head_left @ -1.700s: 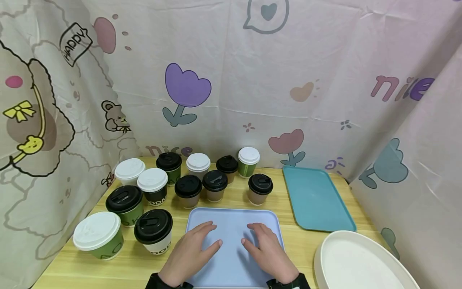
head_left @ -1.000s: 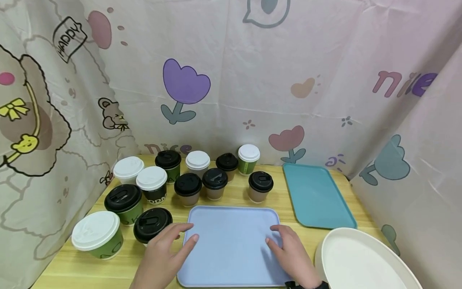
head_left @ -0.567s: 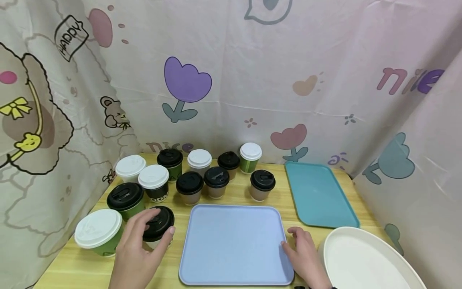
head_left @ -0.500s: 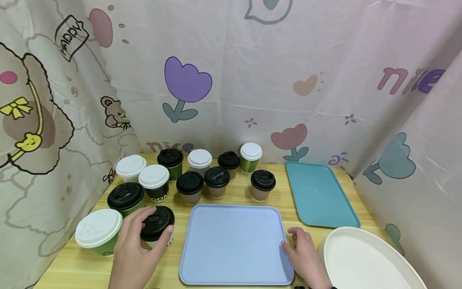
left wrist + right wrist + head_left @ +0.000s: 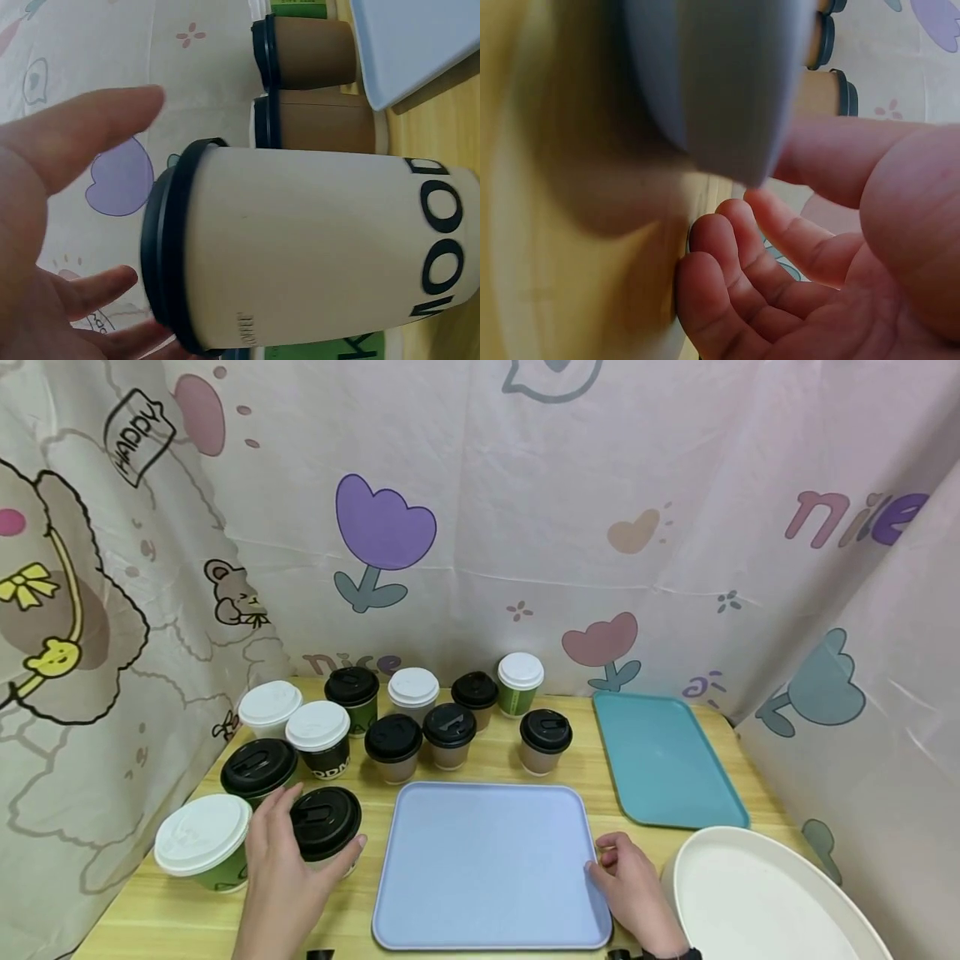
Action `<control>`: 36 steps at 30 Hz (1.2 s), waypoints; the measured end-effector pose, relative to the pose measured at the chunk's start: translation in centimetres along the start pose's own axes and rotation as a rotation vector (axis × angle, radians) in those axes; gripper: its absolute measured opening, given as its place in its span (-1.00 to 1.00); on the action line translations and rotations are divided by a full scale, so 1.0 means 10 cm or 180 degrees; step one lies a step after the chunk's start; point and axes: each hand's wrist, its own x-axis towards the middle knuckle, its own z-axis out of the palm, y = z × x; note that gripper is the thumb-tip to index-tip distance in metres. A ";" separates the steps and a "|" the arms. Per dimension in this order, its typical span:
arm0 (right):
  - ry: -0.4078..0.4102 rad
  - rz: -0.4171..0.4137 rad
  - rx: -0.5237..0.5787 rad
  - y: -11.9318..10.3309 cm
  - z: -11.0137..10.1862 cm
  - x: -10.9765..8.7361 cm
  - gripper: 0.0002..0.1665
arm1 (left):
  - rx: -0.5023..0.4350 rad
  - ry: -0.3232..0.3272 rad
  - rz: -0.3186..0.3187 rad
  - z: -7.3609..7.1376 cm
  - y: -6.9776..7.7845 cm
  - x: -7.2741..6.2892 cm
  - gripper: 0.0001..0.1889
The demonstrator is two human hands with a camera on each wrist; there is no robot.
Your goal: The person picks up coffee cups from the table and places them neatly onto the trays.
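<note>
My left hand point(image 5: 285, 877) reaches around a white paper coffee cup point(image 5: 315, 240) with a black lid point(image 5: 326, 822) and large dark lettering. In the left wrist view the thumb stands apart from the lid, with the fingers spread along its other side. At the right rim of the light-blue tray point(image 5: 487, 868) is my right hand point(image 5: 633, 881). Its thumb lies over the rim, and the other fingers curl beside the edge, low by the tabletop. A green cup with a white lid point(image 5: 202, 835) stands just left of the left hand.
Several lidded coffee cups stand behind, among them a black-lidded brown cup point(image 5: 545, 739) and a white-lidded green cup point(image 5: 519, 685). A teal tray point(image 5: 671, 760) lies at the back right. The round cream container point(image 5: 780, 902) sits close to the right hand. Printed curtains point(image 5: 480, 527) enclose the table.
Both hands have parted from above the tray. The left moved left to the black-lidded white cup; the right moved right to the tray's edge, its fingers curling in. The cups have not moved.
</note>
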 end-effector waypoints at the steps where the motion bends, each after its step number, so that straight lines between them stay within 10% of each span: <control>1: -0.0017 0.0020 0.0003 0.00 0.00 0.01 -0.66 | 0.0019 -0.0055 -0.0070 0.01 -0.01 0.00 0.13; 12: -0.0027 0.0008 -0.0050 -0.01 0.02 -0.01 -0.71 | 0.0149 -0.0401 -0.0224 0.12 -0.18 0.03 0.23; 19: 0.0071 -0.0102 -0.0063 0.01 0.05 -0.03 -0.71 | 0.0113 -0.0277 -0.0099 0.19 -0.23 0.02 0.15; 27: 0.0061 -0.0080 -0.0054 0.01 0.03 -0.04 -0.70 | 0.0061 -0.0084 -0.0076 0.16 -0.10 0.05 0.08; 36: -0.0034 -0.0016 -0.0043 0.00 0.04 -0.01 -0.70 | -0.0113 0.0006 0.0450 0.22 0.12 0.16 0.04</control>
